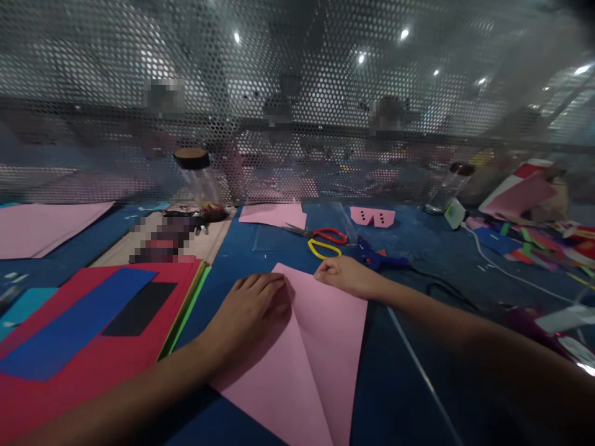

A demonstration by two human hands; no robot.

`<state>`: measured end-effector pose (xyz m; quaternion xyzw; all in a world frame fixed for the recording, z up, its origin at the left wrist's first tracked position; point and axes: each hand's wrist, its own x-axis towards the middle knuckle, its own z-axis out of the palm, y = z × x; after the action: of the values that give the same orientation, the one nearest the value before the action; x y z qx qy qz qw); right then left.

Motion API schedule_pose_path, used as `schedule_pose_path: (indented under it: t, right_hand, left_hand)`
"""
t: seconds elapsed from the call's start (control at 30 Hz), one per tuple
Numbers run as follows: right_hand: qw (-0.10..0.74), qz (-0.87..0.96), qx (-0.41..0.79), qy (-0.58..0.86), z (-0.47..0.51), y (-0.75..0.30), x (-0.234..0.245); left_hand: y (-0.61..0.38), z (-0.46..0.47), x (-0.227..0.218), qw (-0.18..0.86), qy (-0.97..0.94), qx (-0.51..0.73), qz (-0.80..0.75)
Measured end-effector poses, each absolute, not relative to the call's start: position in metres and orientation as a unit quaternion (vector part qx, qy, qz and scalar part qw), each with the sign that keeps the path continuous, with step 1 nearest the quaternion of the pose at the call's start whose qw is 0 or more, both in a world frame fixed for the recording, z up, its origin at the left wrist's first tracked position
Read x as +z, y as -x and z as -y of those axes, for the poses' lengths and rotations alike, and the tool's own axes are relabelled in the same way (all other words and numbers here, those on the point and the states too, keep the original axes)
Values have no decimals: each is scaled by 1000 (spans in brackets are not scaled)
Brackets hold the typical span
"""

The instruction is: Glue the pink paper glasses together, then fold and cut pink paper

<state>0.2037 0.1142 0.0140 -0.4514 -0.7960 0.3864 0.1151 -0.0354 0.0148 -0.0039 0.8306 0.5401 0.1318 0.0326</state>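
Observation:
A pink paper sheet (316,347) lies on the blue table, folded to a point at its far end with a crease down the middle. My left hand (248,306) lies flat on its left flap, fingers together and stretched toward the tip. My right hand (346,275) rests at the right edge of the tip, fingers curled and pressing the fold. Just beyond my right hand lie scissors (323,238) with red and yellow handles and a blue glue gun (376,255).
A stack of coloured paper (88,322), red on top with blue and black pieces, lies at left. Two clear jars (199,179) stand by a perforated metal screen (297,93). Pink cut pieces (372,217), a white cable (502,269) and paper scraps (548,244) lie at right.

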Motion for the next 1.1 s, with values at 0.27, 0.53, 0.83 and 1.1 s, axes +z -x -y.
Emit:
schedule_pose_path:
  t: [0.27, 0.53, 0.83, 1.1]
  right_hand:
    - [79, 823, 313, 467, -135, -164, 11]
    - [49, 829, 248, 499, -139, -143, 8]
    - [30, 831, 212, 513, -137, -131, 13]
    - [27, 836, 222, 500, -138, -123, 16]
  left_hand:
    - [33, -13, -10, 4, -819, 152, -553]
    - [32, -11, -14, -10, -821, 144, -552]
    - [34, -12, -16, -10, -825, 153, -545]
    - [35, -11, -13, -6, -824, 136, -550]
